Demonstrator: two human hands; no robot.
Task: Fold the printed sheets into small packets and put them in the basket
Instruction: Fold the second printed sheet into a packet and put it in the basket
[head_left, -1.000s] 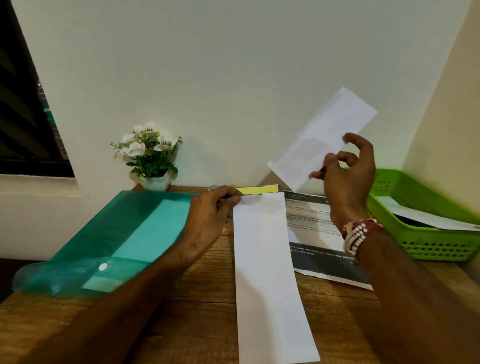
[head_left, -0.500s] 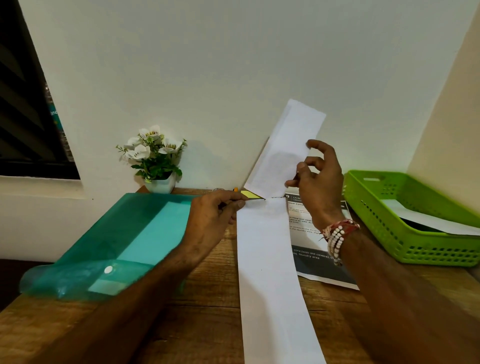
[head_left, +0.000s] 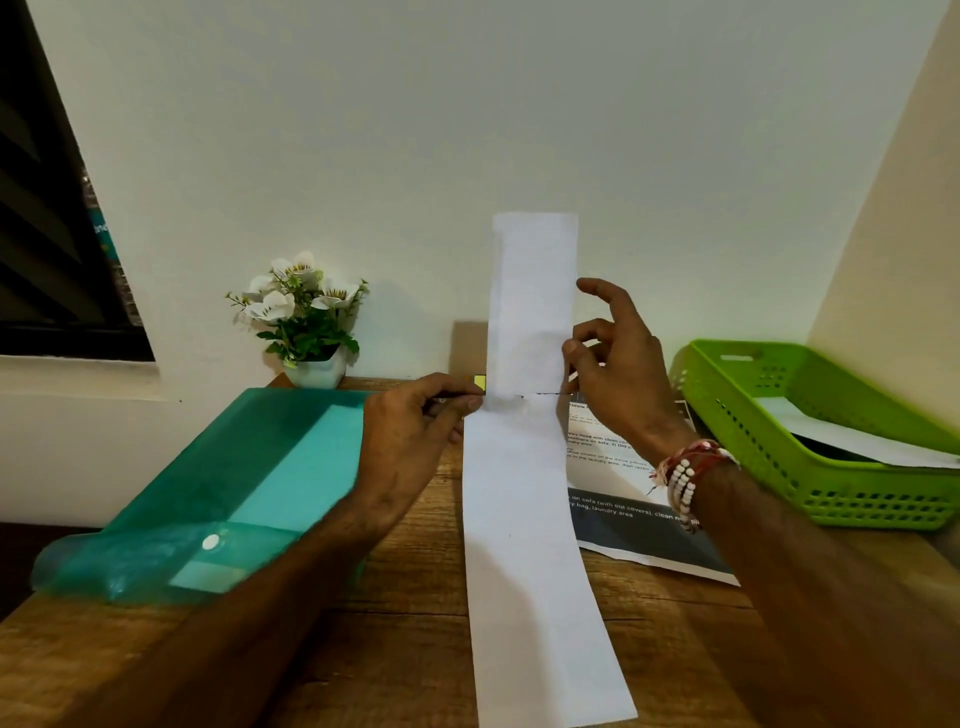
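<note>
A long white strip of folded paper (head_left: 524, 519) lies down the middle of the wooden table, its far part bent upright against the wall. My left hand (head_left: 415, 436) pinches the strip's left edge at the bend. My right hand (head_left: 618, 374) pinches the right edge of the upright part, its other fingers raised. A printed sheet (head_left: 623, 499) with dark bands lies under the strip to the right. The green basket (head_left: 810, 488) at the far right holds a white sheet.
A teal plastic folder (head_left: 218, 488) lies on the table's left side. A small white pot of white flowers (head_left: 306, 322) stands by the wall. A dark window (head_left: 47, 234) is at the far left. A yellow tab (head_left: 480, 383) peeks out beside the bend.
My right hand swung the strip's far end from leaning right to standing straight up, and moved left toward the bend. My left hand stayed pinching the left edge.
</note>
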